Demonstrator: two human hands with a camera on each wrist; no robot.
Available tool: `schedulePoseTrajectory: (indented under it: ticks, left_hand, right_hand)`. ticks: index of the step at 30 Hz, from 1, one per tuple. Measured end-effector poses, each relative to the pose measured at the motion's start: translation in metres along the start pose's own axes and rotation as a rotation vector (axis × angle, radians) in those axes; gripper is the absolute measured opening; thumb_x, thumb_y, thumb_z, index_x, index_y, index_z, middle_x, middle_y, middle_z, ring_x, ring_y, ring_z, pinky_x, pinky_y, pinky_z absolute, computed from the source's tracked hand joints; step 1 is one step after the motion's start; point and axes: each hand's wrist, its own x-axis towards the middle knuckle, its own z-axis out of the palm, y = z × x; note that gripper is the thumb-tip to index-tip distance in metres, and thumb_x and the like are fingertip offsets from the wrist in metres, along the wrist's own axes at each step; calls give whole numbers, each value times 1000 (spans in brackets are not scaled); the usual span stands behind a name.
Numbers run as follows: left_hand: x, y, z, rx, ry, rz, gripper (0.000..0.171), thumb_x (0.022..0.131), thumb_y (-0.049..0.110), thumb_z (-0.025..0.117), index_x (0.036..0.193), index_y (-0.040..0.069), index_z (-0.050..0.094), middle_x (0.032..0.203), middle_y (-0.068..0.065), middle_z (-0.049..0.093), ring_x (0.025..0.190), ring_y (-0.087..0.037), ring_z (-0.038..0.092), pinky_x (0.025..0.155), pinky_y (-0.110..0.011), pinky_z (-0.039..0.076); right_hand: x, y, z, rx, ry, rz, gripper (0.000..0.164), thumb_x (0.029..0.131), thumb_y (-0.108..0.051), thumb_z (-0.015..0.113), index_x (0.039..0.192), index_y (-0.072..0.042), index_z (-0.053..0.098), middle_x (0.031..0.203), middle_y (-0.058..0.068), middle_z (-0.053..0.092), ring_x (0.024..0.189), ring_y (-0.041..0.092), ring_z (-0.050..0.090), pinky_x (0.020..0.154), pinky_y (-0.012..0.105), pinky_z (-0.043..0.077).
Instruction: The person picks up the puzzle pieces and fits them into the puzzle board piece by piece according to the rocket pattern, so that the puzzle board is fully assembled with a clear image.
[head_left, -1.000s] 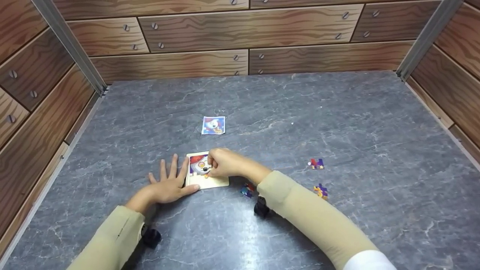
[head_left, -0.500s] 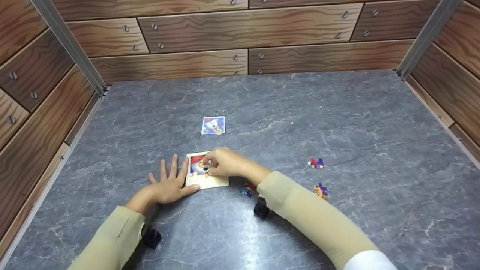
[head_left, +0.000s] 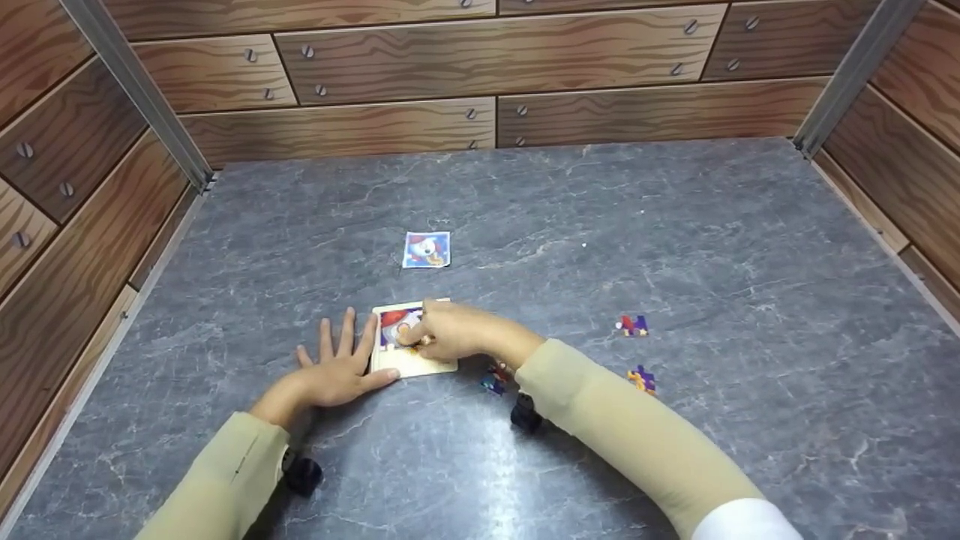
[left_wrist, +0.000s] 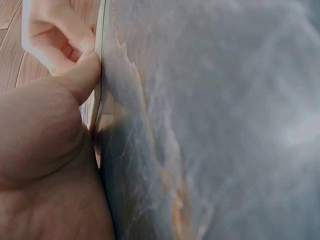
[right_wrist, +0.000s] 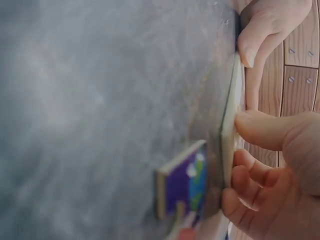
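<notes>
A small cream puzzle board [head_left: 412,366] lies on the table, with joined clown-face puzzle pieces [head_left: 393,319] in its upper part. My left hand [head_left: 337,377] is spread flat at the board's left side, its thumb resting on the lower left rim. Over the board's right half, my right hand [head_left: 459,330] presses its thumb on the clown picture while its other fingers curl. In the right wrist view those curled fingers [right_wrist: 247,182] rest at the board, and no piece shows between them and the thumb. The right hand hides part of the picture.
One loose puzzle piece [head_left: 493,381] lies just right of the board, near my right wrist. Farther right are a red and purple piece [head_left: 634,326] and an orange and purple piece [head_left: 642,379]. A clown picture card [head_left: 427,250] lies beyond the board. Wood-patterned walls [head_left: 480,67] enclose the table.
My right thumb has shifted left onto the clown picture, and the index finger has drawn back from it. The left hand and the loose pieces have stayed in place.
</notes>
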Motion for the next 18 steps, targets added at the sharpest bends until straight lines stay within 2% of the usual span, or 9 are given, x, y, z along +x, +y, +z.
schedulePoseTrajectory:
  ticks: [4, 7, 10, 12, 18]
  left_hand:
    - [3, -2, 1, -7, -13, -5, 98, 86, 70, 37, 148, 15, -14, 146, -17, -32, 125, -44, -35, 85, -74, -18]
    - [5, -3, 2, -8, -15, -13, 99, 84, 72, 37, 148, 16, -15, 146, -16, -34, 125, -43, -36, 86, -73, -19]
    - [5, -2, 2, -5, -11, -6, 98, 85, 71, 37, 148, 15, -15, 146, -18, -33, 125, -45, -35, 85, -74, -18]
    - [4, -1, 2, -2, -6, -3, 97, 86, 69, 37, 148, 14, -14, 146, -19, -32, 125, -46, -34, 85, -74, -18]
    - [2, 0, 1, 9, 3, -7, 96, 87, 68, 37, 148, 13, -13, 146, -20, -31, 125, -47, -33, 85, -75, -17]
  right_hand:
    - [-5, 1, -3, 57, 18, -38, 37, 84, -5, 63, 121, -11, 65, 78, 5, 56, 72, 12, 43, 65, 25, 38]
    - [-10, 4, -5, 124, 65, -47, 35, 85, -5, 63, 119, -9, 65, 72, 2, 60, 67, 10, 50, 62, 22, 41]
    - [-17, 7, -7, 175, 85, -24, 33, 87, -10, 63, 120, -6, 63, 85, 5, 65, 77, 14, 60, 69, 24, 47]
    - [-23, 9, -8, 205, 94, -13, 32, 88, -12, 63, 119, -4, 63, 91, 8, 65, 82, 18, 62, 73, 26, 49]
    - [-41, 15, -13, 249, 111, 20, 32, 88, -12, 62, 119, -3, 62, 90, 6, 65, 82, 18, 61, 75, 28, 49]
